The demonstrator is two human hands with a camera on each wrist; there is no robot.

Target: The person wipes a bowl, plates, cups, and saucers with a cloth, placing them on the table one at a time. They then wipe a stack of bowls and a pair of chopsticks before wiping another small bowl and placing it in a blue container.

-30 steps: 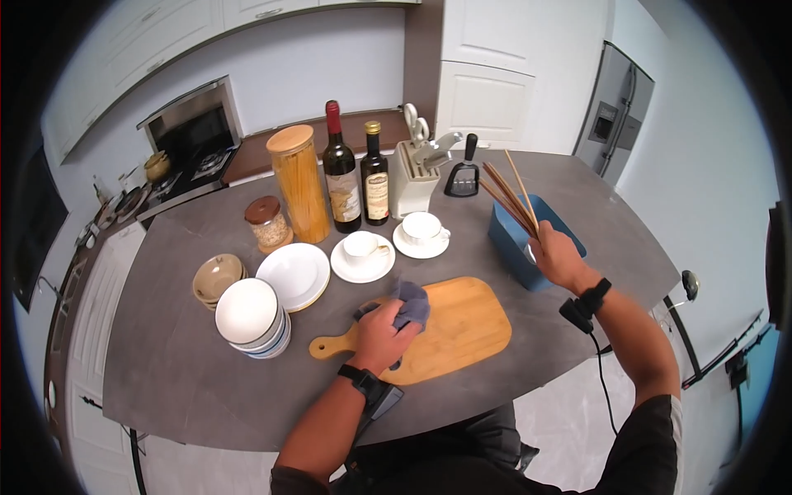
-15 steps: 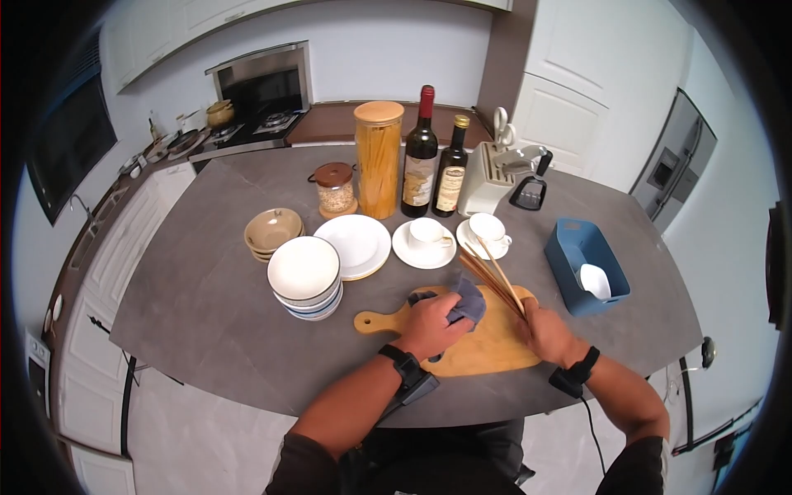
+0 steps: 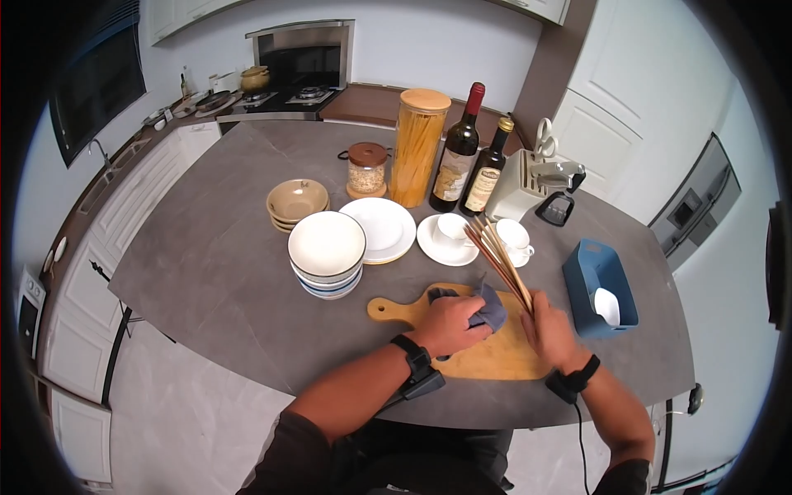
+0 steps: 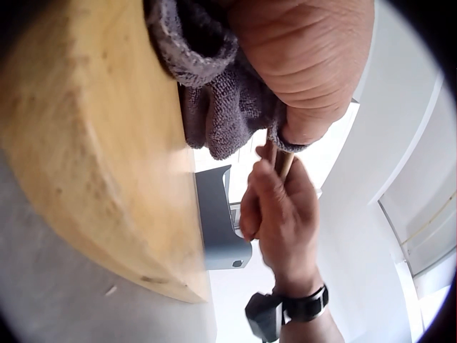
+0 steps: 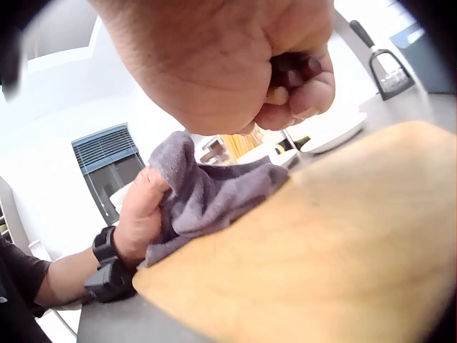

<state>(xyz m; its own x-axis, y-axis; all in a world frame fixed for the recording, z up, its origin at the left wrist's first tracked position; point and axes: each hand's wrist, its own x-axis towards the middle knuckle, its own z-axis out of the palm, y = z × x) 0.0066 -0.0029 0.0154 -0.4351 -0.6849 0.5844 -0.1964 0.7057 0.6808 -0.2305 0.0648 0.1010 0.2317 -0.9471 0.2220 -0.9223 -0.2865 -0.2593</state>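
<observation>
My left hand [image 3: 450,324] grips a bunched grey-purple cloth [image 3: 492,312] on the wooden cutting board [image 3: 503,363]. In the left wrist view, the thumb presses into the folds of the terry cloth [image 4: 225,114]. My right hand [image 3: 551,332] holds a bundle of chopsticks [image 3: 501,262] by their lower ends, above the board's right side. The bundle tilts up and leftward, its far ends spread near the cups. In the right wrist view, the curled fingers [image 5: 307,103] wrap around several chopstick ends, one lighter than the others.
A blue bin [image 3: 582,289] with a white dish [image 3: 606,307] inside stands right of the board. Behind it are two cups on saucers, plates [image 3: 379,231], stacked bowls [image 3: 327,246], a pasta jar [image 3: 419,153], two bottles and a knife block [image 3: 520,186].
My right hand has brought the chopsticks leftward from over the blue bin to above the cutting board. The left hand stays on the cloth. The head view has turned.
</observation>
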